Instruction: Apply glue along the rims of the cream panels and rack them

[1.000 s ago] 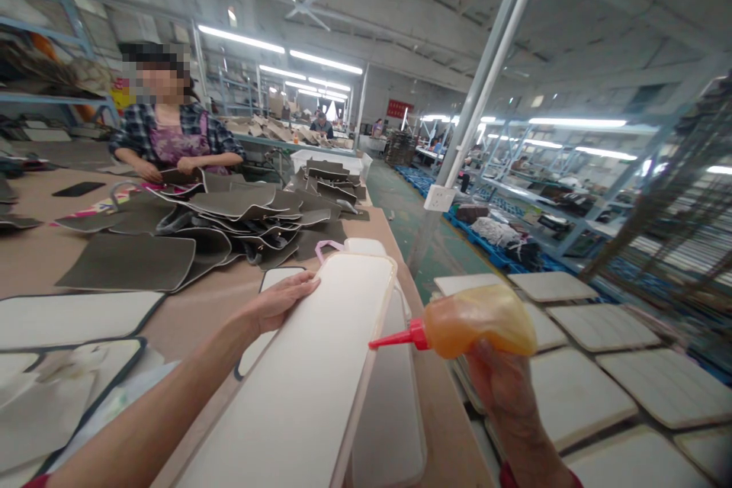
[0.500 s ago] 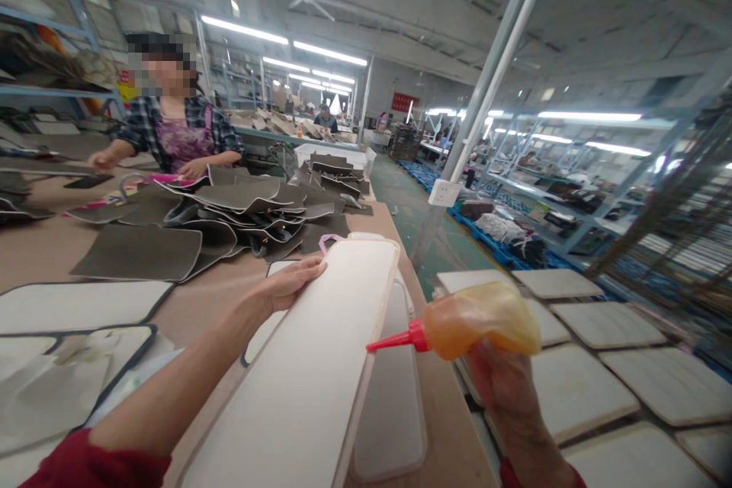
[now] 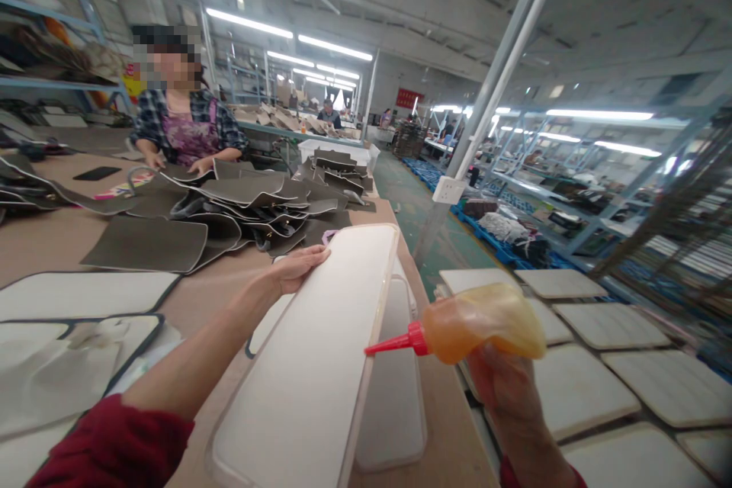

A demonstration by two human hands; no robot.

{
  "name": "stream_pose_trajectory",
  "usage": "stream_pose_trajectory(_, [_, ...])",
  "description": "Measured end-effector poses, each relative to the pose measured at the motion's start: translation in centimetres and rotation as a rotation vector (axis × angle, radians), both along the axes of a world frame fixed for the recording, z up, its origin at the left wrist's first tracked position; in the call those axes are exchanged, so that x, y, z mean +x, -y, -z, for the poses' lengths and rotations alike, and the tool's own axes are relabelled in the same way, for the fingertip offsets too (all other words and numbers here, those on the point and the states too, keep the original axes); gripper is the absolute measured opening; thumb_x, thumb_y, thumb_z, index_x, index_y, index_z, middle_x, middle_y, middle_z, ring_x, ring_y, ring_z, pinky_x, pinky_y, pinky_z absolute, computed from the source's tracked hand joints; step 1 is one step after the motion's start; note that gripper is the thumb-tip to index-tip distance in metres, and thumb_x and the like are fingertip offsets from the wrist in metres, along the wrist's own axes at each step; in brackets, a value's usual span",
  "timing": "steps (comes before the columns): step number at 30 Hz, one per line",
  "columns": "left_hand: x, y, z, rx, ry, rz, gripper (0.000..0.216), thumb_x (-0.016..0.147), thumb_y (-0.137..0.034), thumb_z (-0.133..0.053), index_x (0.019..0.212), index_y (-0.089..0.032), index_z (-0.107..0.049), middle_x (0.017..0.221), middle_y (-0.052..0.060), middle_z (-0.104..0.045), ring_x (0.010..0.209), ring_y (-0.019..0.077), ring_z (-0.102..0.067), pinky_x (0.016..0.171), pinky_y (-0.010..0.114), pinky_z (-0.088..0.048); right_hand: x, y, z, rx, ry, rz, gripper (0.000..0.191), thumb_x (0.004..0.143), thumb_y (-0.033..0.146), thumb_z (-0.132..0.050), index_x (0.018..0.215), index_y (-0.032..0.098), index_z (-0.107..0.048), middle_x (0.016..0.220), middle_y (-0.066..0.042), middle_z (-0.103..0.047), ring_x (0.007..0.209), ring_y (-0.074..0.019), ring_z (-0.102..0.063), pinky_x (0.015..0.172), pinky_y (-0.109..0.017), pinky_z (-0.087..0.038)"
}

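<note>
My left hand (image 3: 297,267) grips the left edge of a long white padded panel (image 3: 309,366), holding it tilted up off the brown table (image 3: 223,297). My right hand (image 3: 503,389) is wrapped round an amber squeeze bottle (image 3: 486,320) lying on its side. Its red nozzle (image 3: 392,343) points left and its tip touches the panel's right edge. A second white panel (image 3: 394,389) lies flat on the table under the raised one.
A pile of dark grey mat pieces (image 3: 229,206) covers the table's far half, where a person in a plaid shirt (image 3: 183,130) handles them. White-faced mats (image 3: 80,293) lie at the left. Several white pads (image 3: 577,389) sit on a rack at the right. A steel post (image 3: 486,99) rises behind.
The panel has risen a little at its far end, with my left hand on it. The bottle's nozzle tip has slid slightly down along the panel's right edge.
</note>
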State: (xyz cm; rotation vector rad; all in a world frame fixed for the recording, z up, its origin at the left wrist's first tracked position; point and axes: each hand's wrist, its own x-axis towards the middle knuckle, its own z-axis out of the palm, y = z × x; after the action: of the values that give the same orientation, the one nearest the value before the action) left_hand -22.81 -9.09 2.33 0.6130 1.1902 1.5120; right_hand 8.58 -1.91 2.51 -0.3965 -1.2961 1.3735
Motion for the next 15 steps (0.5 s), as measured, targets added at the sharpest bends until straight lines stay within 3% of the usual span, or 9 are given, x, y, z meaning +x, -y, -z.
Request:
stream_pose_trajectory(4, [-0.3,0.0,0.0,-0.016,0.001,-0.010,0.011,0.084,-0.013,-0.065,0.075,-0.014,-0.058,0.061,0.000,-0.063,0.050,0.0115,-0.058,0.050,0.023,-0.051,0.1,-0.1,0.4,-0.001,0.018,-0.032,0.046,0.056,0.048,-0.087,0.094,0.026,-0.075,0.076,-0.005,-0.076,0.057,-0.0206,-0.067,0.056,-0.033,-0.060])
stream_pose_trajectory(15, [-1.8,-0.3,0.9,-0.023,0.003,-0.035,0.012,0.081,-0.015,-0.071,0.078,-0.014,-0.060,0.067,0.003,-0.068,0.055,0.0137,-0.063,0.052,0.023,-0.054,0.3,0.0,1.4,-0.026,0.033,-0.068,0.056,0.059,0.049,-0.085,0.109,0.028,-0.072,0.086,-0.006,-0.077,0.062,-0.0239,-0.068,0.066,-0.041,-0.060])
